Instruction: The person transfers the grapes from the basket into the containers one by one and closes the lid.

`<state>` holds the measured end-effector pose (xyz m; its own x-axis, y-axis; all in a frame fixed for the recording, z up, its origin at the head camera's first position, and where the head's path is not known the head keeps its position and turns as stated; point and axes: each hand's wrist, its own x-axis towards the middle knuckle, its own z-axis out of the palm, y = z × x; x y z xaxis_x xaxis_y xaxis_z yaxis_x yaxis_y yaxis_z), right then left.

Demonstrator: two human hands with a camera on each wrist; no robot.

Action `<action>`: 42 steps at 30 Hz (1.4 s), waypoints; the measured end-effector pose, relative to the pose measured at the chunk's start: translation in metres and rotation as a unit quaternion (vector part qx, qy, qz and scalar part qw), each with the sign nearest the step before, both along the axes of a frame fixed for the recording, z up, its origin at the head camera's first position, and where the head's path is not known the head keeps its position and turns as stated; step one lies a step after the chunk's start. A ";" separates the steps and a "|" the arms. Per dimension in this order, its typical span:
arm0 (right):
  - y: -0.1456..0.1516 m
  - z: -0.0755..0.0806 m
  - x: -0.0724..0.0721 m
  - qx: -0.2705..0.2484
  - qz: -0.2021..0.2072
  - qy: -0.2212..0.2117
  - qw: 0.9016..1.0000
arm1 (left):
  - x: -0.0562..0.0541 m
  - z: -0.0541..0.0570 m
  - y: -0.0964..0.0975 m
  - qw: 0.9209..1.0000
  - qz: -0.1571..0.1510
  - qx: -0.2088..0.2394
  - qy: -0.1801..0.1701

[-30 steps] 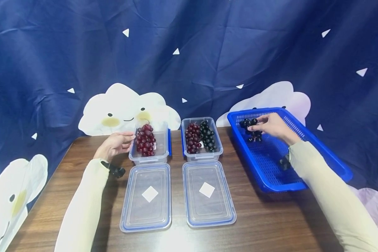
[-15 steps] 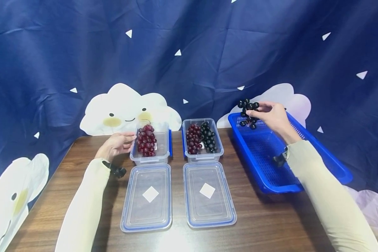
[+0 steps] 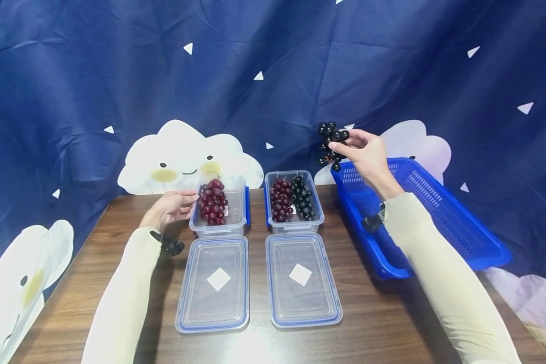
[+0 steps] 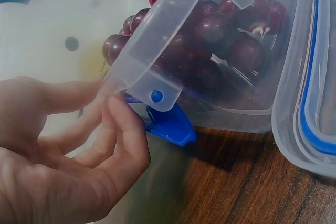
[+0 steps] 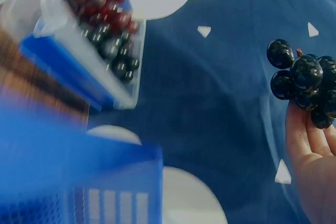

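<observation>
My right hand [image 3: 368, 156] holds a bunch of black grapes [image 3: 331, 144] in the air, left of the blue basket [image 3: 377, 253]. In the right wrist view, the black grapes [image 5: 307, 80] sit in the fingertips. With its fingertips, my left hand [image 3: 168, 207] pinches the left rim of a clear plastic container [image 3: 234, 207]. One bunch of red grapes [image 3: 213, 202] lies in that container's left half. In the left wrist view, the left hand [image 4: 100, 145] is at the rim corner beside a blue latch [image 4: 173, 127]. A second container [image 3: 317, 215] holds red grapes [image 3: 280, 199] and black grapes [image 3: 302, 199] side by side.
Two clear lids [image 3: 214, 308] with blue seals and white labels lie in front of the containers; the right lid [image 3: 305, 306] sits beside the left one. All stand on a wooden table [image 3: 368, 323]. A dark blue curtain [image 3: 273, 60] with clouds hangs behind.
My right hand has lifted the black grapes up out of the blue basket and carried them left, towards the second container. The left hand has stayed at the left container's rim.
</observation>
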<state>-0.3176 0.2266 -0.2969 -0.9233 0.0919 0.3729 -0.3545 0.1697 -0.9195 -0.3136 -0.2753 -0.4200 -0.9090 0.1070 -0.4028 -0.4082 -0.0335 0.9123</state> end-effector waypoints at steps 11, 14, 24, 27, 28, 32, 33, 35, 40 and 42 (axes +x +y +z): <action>-0.073 -0.005 -0.005 -0.008 0.065 0.026 0.998 | 0.002 0.003 -0.003 1.000 0.003 -0.008 0.008; -0.094 -0.011 -0.006 0.008 0.086 0.025 0.996 | 0.003 0.004 -0.003 1.000 0.005 -0.003 0.009; -0.159 -0.037 -0.010 0.014 0.119 -0.005 0.993 | 0.003 0.003 -0.003 1.000 0.012 0.022 0.001; -0.175 -0.045 -0.012 0.023 0.128 -0.023 0.991 | 0.002 0.002 -0.003 1.000 0.014 0.021 -0.003; -0.180 -0.047 -0.012 0.026 0.129 -0.029 0.991 | 0.003 0.002 -0.004 1.000 0.014 0.021 -0.004; -0.196 -0.056 -0.013 0.037 0.130 -0.049 0.990 | 0.003 0.001 -0.005 1.000 0.013 0.023 -0.004; -0.199 -0.058 -0.014 0.041 0.128 -0.054 0.989 | 0.003 0.001 -0.005 1.000 0.011 0.022 -0.003; -0.206 -0.062 -0.014 0.050 0.126 -0.060 0.989 | 0.003 0.001 -0.005 1.000 0.008 0.017 0.000; -0.220 -0.074 -0.016 0.058 0.116 -0.074 0.989 | 0.003 0.001 -0.004 1.000 0.002 0.014 0.004; -0.224 -0.078 -0.017 0.064 0.112 -0.079 0.989 | 0.003 0.002 -0.004 1.000 0.000 0.018 0.006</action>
<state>-0.3349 0.0024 -0.3750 -0.9627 -0.1599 0.2182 -0.2505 0.2219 -0.9424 -0.3102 -0.2791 -0.4183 -0.9135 0.1206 -0.3886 -0.3980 -0.0665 0.9150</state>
